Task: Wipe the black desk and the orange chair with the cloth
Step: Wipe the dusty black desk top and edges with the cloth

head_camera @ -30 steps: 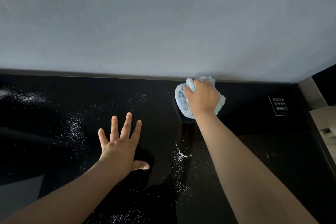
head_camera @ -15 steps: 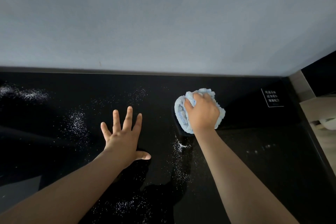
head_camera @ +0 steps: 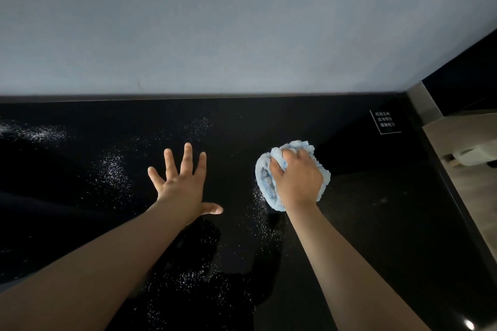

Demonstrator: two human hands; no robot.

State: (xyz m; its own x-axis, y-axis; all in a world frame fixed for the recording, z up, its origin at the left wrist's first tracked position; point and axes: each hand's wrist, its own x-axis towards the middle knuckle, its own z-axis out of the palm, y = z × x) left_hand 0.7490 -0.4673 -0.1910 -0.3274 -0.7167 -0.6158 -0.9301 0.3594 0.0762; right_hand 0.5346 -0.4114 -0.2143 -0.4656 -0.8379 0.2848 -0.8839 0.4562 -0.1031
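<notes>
- The pale grey wall [head_camera: 242, 21] fills the upper half of the view and meets the back edge of the counter.
- The black counter [head_camera: 390, 236] spans the lower half, glossy and running left to right. Its right end stops at a strip of floor [head_camera: 473, 191]. The orange chair is not in view.
- White specks [head_camera: 111, 172] are scattered over the left and middle of the counter. One patch lies far left near the wall and another just left of the left hand. A thin streak touches the cloth's near-left edge, and more specks lie close to the person between the forearms. The stretch right of the cloth shows almost none, so the desk looks partly wiped and the chair not yet begun.
- The left hand [head_camera: 183, 185] lies flat on the counter, fingers [head_camera: 187, 158] straight and spread, thumb out to the right, holding nothing. It looks like a brace.
- The right hand [head_camera: 295, 183] is at right-centre, its fingers [head_camera: 289, 154] curled over the bunched light-blue cloth [head_camera: 265, 183], pressing it onto the counter.
- The specks lie left of the cloth and nearer the person, the closest streak right at its edge. The next stroke likely goes leftward and toward the person. The right hand is placed for it, and the left hand sits in that path.
- A small label [head_camera: 386, 121], its white print too small to read, sits in the far right corner, well apart from the cloth.
</notes>
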